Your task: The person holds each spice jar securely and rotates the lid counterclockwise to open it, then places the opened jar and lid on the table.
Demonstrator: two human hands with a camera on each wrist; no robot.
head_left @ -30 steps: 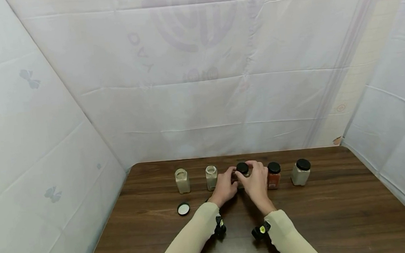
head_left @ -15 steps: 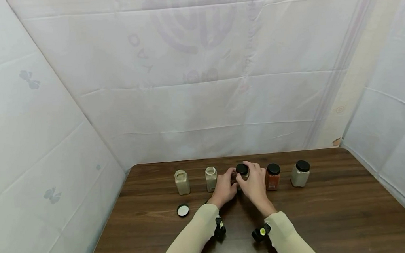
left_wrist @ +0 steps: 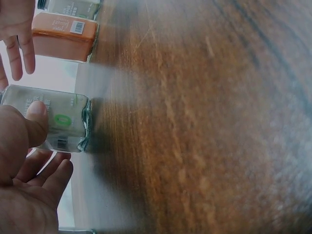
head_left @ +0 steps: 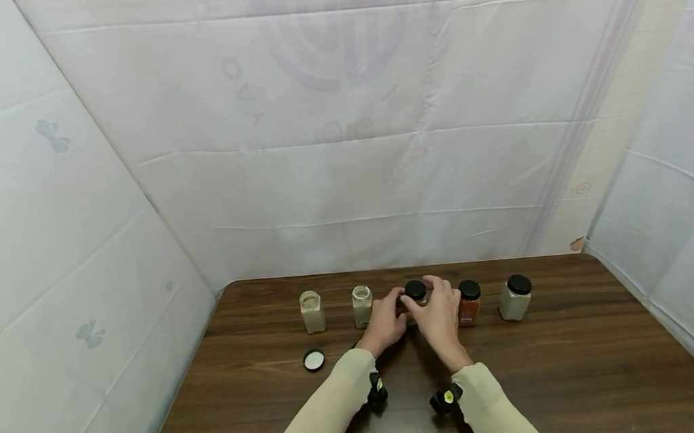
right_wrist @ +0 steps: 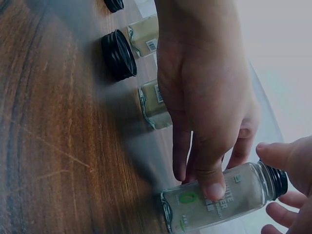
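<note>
A clear spice jar (right_wrist: 239,195) with pale powder stands upright on the table. Its label partly reads "WHITE" and it wears a black lid (head_left: 415,289). My left hand (head_left: 384,322) grips the jar's body, thumb across the label. My right hand (head_left: 440,310) has thumb and fingers spread on either side of the lid. In the right wrist view a small gap shows between the thumb (right_wrist: 275,153) and the lid. Its other fingers (left_wrist: 22,53) hang straight, apart from the jar, in the left wrist view.
To the left stand two lidless jars (head_left: 313,312) (head_left: 363,305) of pale powder. One lid (head_left: 313,360) lies upturned before them; another black lid (right_wrist: 118,56) shows in the right wrist view. An orange-red spice jar (head_left: 469,303) and a lidded pale jar (head_left: 515,298) stand right.
My right hand turned slightly leftward around the lid half a second ago. Now its fingers have swung back to the right and spread. The left hand stays on the jar.
</note>
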